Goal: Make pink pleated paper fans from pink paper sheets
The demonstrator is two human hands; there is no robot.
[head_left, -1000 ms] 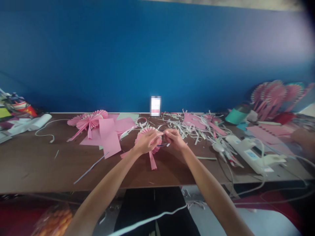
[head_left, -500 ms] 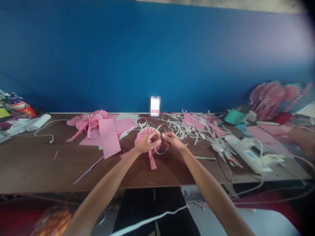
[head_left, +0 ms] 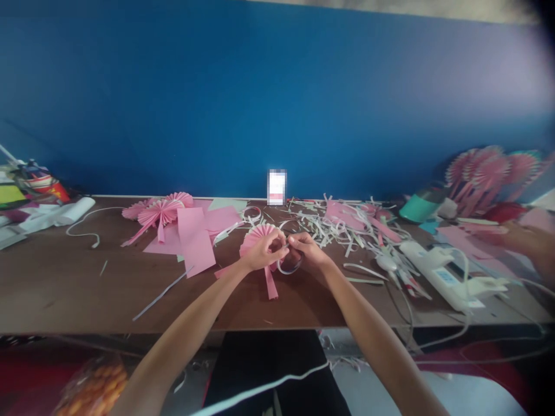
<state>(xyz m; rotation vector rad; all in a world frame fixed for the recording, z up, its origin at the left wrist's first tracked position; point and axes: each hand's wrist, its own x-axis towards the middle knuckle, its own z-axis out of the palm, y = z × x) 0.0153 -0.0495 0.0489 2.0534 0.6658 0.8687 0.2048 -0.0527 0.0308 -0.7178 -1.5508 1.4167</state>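
Note:
Both of my hands meet above the table, thumbs and fingertips pinched close together. Between them runs a thin pale paper strip (head_left: 289, 270) that curls in a loop below the fingers. My left hand (head_left: 265, 252) is closed on one part of the strip, my right hand (head_left: 306, 247) on another. Right under and behind my left hand lies a pink pleated paper rosette (head_left: 254, 238) with a pink paper tail (head_left: 271, 284) pointing toward me. The exact spot where the fingertips hold the strip is too small to make out.
Pink paper sheets (head_left: 196, 242) and more rosettes (head_left: 158, 212) lie to the left. Shredded paper strips (head_left: 321, 228) pile up at the back right, near a white power strip (head_left: 437, 274) with cables. A phone (head_left: 276, 188) leans on the blue wall. Another person's hand (head_left: 520, 240) is far right.
The view has shifted slightly. My hands stay together with the strip, the fingertips now slightly altered in position. At the far right, the other person's hand has moved left.

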